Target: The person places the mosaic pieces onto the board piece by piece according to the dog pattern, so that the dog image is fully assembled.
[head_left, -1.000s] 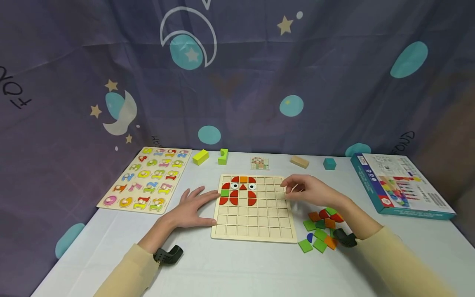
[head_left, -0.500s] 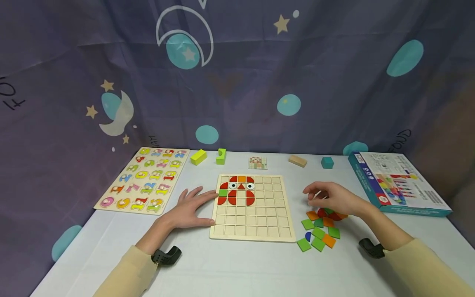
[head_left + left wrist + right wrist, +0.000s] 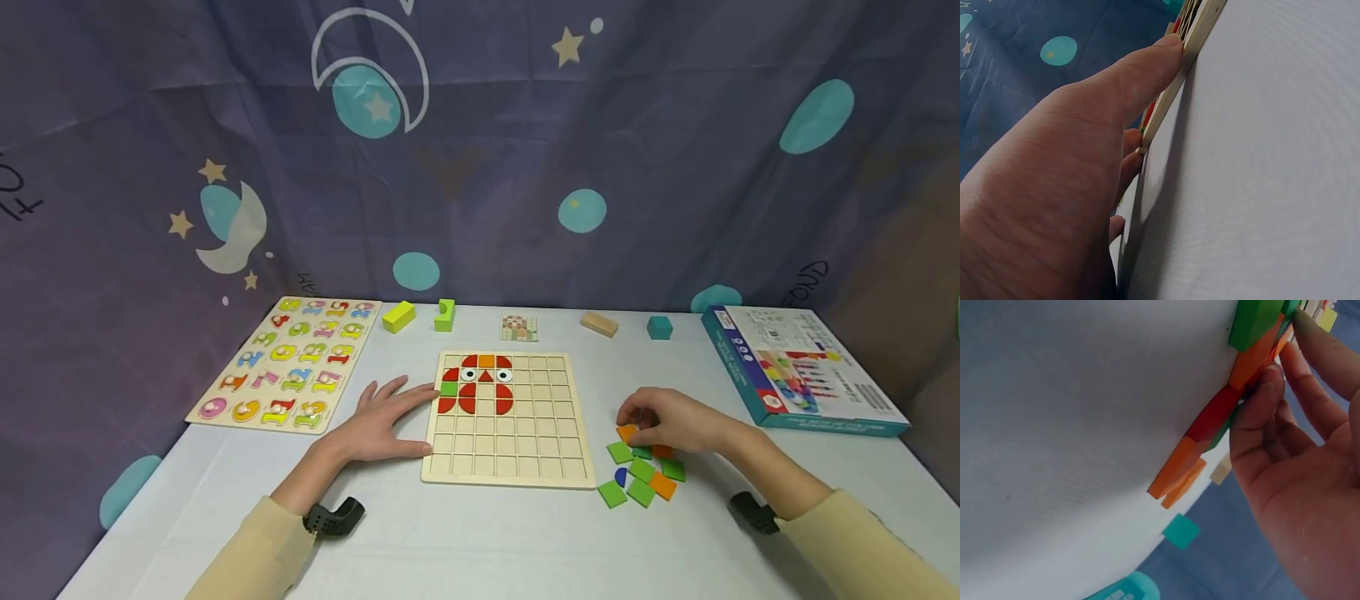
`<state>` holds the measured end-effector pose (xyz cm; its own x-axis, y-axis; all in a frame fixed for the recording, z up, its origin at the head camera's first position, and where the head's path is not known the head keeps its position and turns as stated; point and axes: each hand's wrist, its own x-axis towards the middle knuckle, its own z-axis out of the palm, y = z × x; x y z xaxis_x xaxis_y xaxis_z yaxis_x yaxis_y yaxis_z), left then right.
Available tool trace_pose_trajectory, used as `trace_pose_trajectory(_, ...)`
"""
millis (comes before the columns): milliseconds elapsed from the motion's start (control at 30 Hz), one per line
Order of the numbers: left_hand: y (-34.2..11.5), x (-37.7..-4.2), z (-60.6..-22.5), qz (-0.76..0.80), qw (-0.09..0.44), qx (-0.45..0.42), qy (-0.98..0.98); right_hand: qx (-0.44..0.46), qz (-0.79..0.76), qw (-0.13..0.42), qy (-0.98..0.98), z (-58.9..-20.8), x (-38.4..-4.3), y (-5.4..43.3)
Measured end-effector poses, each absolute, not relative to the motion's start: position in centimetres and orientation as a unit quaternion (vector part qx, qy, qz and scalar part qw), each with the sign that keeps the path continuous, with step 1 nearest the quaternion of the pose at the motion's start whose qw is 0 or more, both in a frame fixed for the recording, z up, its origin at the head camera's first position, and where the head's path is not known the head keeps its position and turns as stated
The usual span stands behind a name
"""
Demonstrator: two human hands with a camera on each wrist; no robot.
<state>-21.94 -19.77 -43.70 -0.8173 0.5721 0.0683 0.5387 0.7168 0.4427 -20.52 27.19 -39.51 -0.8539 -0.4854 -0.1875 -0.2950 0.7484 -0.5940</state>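
A wooden grid board [image 3: 510, 468] lies mid-table, with red, orange, green and eye-patterned tiles [image 3: 486, 376] set in its upper left cells. My left hand [image 3: 381, 427] rests at the board's left edge, fingers extended; in the left wrist view the thumb [image 3: 1157, 59] presses on the board's side. Right of the board is a loose pile of green, orange, red and blue tiles [image 3: 641, 469]. Over the pile's far end, my right hand [image 3: 671, 419] reaches down with bent fingers. The right wrist view shows its fingertips [image 3: 1269, 378] at an orange tile [image 3: 1252, 362], thumb and fingers apart.
On the left lies a number puzzle board [image 3: 288, 362]. Along the back stand a yellow block [image 3: 399, 317], a green notched block [image 3: 445, 316], a small picture card [image 3: 519, 327], a wooden block [image 3: 599, 323] and a teal cube [image 3: 660, 327]. A flat box [image 3: 802, 367] occupies the right.
My right hand has moved from above the board's right edge, rightward and down to the loose tiles. The left hand stays at the board's edge.
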Motion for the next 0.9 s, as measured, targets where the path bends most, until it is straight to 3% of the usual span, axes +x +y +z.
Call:
trace_pose_trajectory(433, -19.9, -21.9, -43.6, 0.222, 0.042, 0.295, 0.928, -0.201, -0.286, 0.183, 0.919, -38.9, -21.0, 26.6)
trace_pose_trajectory(900, -19.8, -21.9, -43.7, 0.225, 0.047, 0.289, 0.929, -0.236, -0.356, 0.129, 0.895, -37.4, -24.2, 22.2)
